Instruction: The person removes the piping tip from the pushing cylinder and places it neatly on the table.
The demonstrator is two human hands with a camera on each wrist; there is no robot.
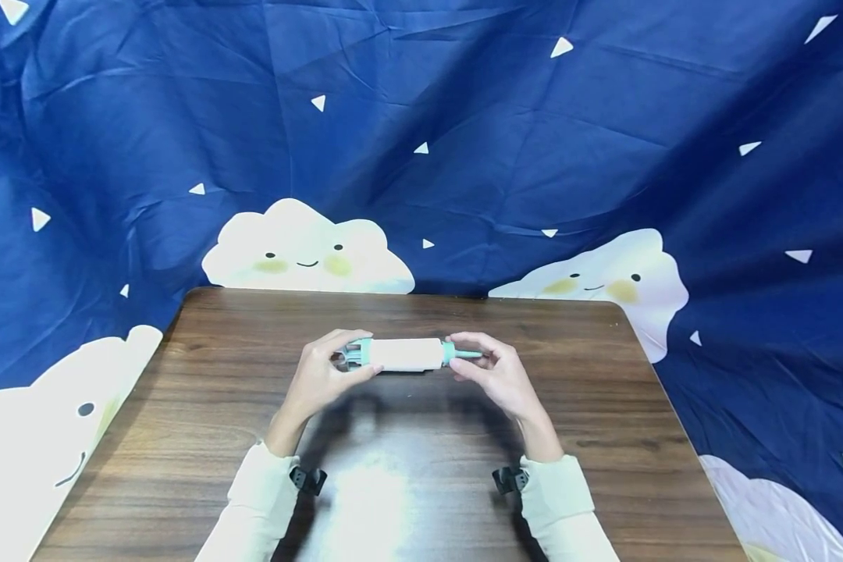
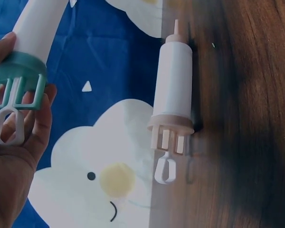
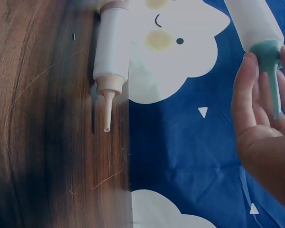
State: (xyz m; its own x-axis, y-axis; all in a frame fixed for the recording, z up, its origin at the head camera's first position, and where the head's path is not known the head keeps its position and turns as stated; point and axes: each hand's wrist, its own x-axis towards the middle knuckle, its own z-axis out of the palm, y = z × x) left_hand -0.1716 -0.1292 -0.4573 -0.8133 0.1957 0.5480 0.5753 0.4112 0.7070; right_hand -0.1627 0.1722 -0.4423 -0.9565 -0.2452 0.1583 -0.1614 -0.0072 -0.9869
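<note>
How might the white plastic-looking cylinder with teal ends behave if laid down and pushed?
The cylinder seems stiff, looking straight while held near both ends. Its round barrel would probably roll. Its slender teal nozzle could be fragile.

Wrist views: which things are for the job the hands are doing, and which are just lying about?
For the job:
teal-ended tube, held by the left hand and right hand

Just about:
pink-ended tube, lying untouched on the wooden table; maybe it matters too, I can't tell
blue cloud-patterned cloth, behind
</note>
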